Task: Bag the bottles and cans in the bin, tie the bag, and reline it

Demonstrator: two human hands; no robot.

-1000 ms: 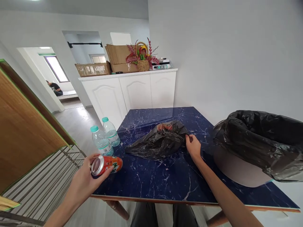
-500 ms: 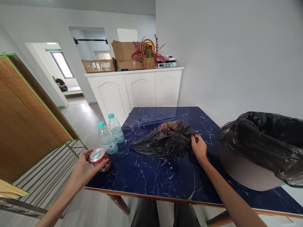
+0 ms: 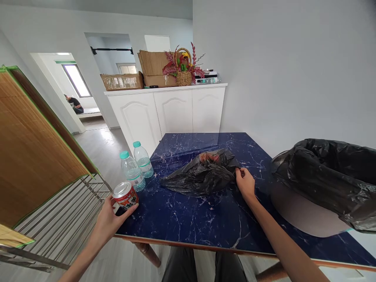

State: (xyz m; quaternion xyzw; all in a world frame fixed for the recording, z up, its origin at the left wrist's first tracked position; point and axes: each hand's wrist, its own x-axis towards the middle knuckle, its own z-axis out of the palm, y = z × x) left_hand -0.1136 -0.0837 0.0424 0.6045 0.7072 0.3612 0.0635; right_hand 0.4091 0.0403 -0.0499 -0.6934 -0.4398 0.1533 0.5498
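Observation:
My left hand (image 3: 110, 219) is wrapped round a red and orange drink can (image 3: 125, 196), which stands upright at the near left corner of the dark blue marble table (image 3: 202, 219). My right hand (image 3: 244, 183) pinches the right edge of a crumpled black plastic bag (image 3: 202, 172) lying mid-table; something orange shows through the bag's top. Two clear water bottles (image 3: 135, 166) with teal caps stand just behind the can.
A bin lined with a black bag (image 3: 326, 184) sits on the table's right side. A metal rack (image 3: 55, 227) and a wooden board (image 3: 32, 145) are at my left. White cabinets (image 3: 170, 111) with cardboard boxes and a flower basket stand behind. A person sits in a far room.
The can in my left hand turned from lying sideways to upright and came down onto the table corner. My right hand kept its pinch on the bag.

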